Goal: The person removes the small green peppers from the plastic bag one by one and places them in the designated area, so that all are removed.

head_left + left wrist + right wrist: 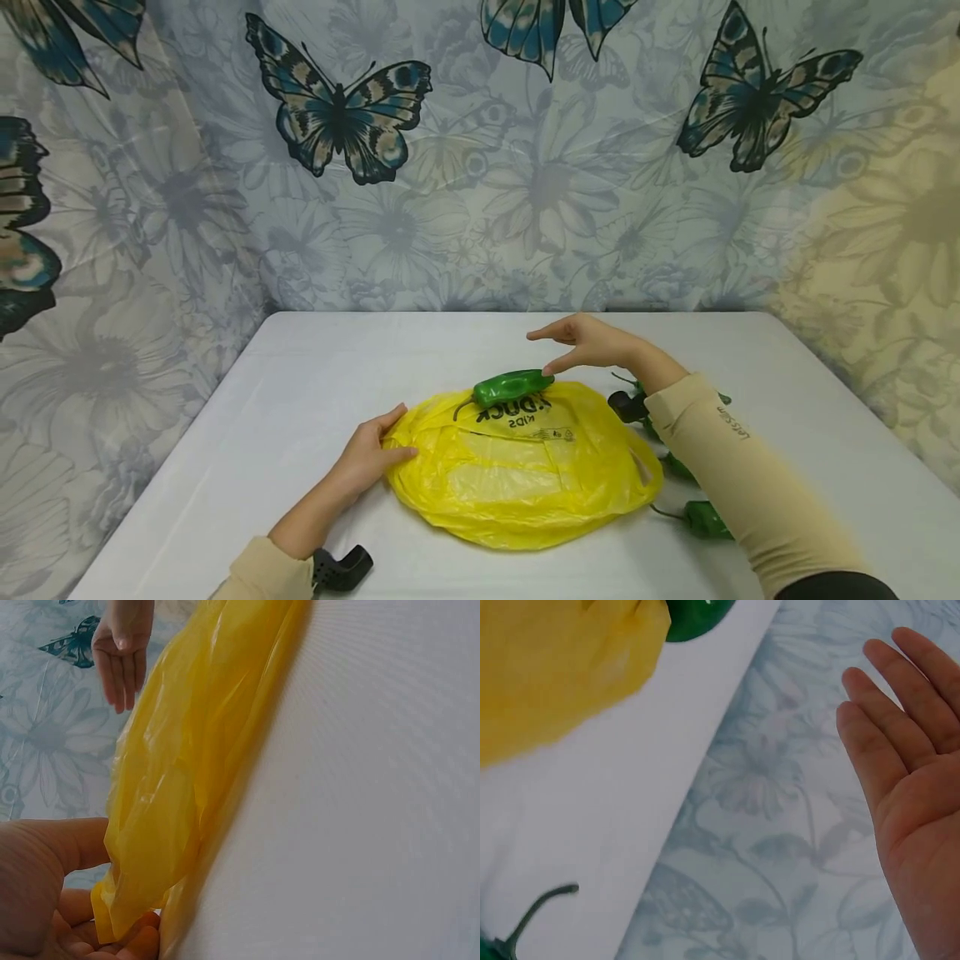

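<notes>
A yellow plastic bag (510, 487) with dark lettering lies spread on the white table. At its left edge my left hand (365, 454) holds the plastic, thumb on the near side; in the left wrist view the fingers (135, 939) curl around the bag's edge (161, 825). One green pepper (512, 388) lies on the bag's far part, its stem pointing left. Just above the pepper's right end is my right hand (588, 342), with nothing in its grasp. The right wrist view shows that palm (922, 817) with straight fingers, apart from the pepper (697, 616).
Several more green peppers lie right of the bag, one near the front (705, 520) and others partly hidden behind the right forearm (750, 475). The white table (225, 467) reaches back to a butterfly-printed cloth backdrop (525, 217).
</notes>
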### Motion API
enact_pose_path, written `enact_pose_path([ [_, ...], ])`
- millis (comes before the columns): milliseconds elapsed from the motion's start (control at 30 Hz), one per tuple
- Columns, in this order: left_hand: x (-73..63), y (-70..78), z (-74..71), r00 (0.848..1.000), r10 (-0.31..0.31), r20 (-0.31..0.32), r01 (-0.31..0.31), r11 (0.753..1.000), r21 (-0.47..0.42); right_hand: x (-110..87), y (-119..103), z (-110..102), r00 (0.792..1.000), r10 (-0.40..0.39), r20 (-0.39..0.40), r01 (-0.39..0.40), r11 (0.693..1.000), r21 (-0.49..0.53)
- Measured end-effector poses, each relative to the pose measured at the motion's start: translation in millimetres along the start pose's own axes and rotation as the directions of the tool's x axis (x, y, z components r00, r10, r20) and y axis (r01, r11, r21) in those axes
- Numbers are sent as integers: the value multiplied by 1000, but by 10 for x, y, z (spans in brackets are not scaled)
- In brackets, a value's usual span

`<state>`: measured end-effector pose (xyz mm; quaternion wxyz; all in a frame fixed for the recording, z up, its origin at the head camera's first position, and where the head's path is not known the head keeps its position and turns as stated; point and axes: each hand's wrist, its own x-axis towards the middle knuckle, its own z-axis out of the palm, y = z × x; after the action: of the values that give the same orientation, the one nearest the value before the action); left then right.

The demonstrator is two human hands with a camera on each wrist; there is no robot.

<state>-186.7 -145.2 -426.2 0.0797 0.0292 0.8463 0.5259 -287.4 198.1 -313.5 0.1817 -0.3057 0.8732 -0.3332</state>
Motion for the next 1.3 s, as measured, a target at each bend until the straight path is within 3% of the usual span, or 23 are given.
enact_pose_path([
  [233, 4, 6, 4, 1000, 0, -3, 0, 1000, 0, 177, 44, 164, 995, -29, 92, 27, 999, 17],
  [500, -14, 10, 13, 1000, -6, -4, 6, 1000, 1, 270, 99, 328, 990, -54, 127, 58, 998, -29],
  [1300, -9, 12, 21, 1000, 0, -13, 0, 1000, -9, 405, 155, 529, 990, -60, 125, 69, 995, -70],
])
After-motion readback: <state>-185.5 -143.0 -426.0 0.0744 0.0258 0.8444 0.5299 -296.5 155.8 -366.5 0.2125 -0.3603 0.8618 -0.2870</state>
